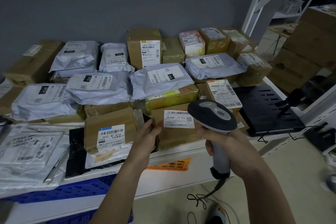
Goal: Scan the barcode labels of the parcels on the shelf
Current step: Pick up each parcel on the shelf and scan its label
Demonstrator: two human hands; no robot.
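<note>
My right hand (216, 139) has its grip curled tight round the handle of the grey and black corded barcode scanner (214, 120), its head just beside the white barcode label (177, 118). That label sits on a brown cardboard parcel (174, 132) at the front edge of the white metal shelf (181, 152). My left hand (148, 135) grips the parcel's left side, fingers wrapped round its edge.

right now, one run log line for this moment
step: scanning | left hand: holds cardboard parcel by left edge | right hand: grips barcode scanner, head over J6-S06 label | shelf: many parcels
</note>
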